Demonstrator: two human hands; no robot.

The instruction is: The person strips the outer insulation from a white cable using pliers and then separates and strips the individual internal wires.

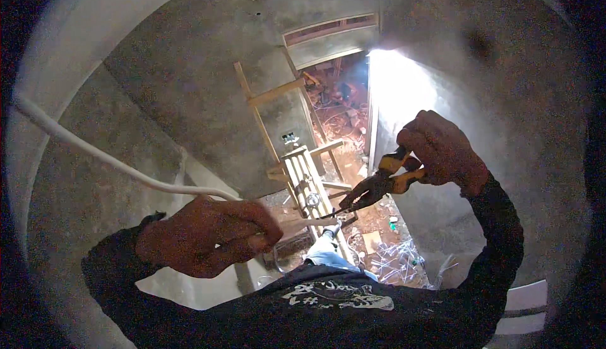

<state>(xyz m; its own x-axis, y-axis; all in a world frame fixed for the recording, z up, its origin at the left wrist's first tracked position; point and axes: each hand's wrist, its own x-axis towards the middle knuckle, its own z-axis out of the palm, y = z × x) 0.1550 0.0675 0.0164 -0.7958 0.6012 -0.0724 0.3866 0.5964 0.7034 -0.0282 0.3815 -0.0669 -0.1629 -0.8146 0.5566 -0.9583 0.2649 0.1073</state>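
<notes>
My left hand point(208, 235) is closed around a thick white cable point(126, 169), which arcs in from the upper left. A short paler end of the cable sticks out past my fingers toward the right. My right hand point(442, 153) grips pliers point(365, 192) with yellow and black handles, and the handles are spread somewhat apart. The dark jaws point down and left, close to the cable's end. Whether they touch it I cannot tell.
Below me is a raised wooden plank platform point(303, 178), with my shoe point(331, 230) on it. A wooden frame point(262, 112) leans by the grey wall. White scraps point(401, 260) litter the floor at right. Bright light enters through a doorway with rubble point(341, 106) beyond. A wall box point(290, 138) shows behind the planks.
</notes>
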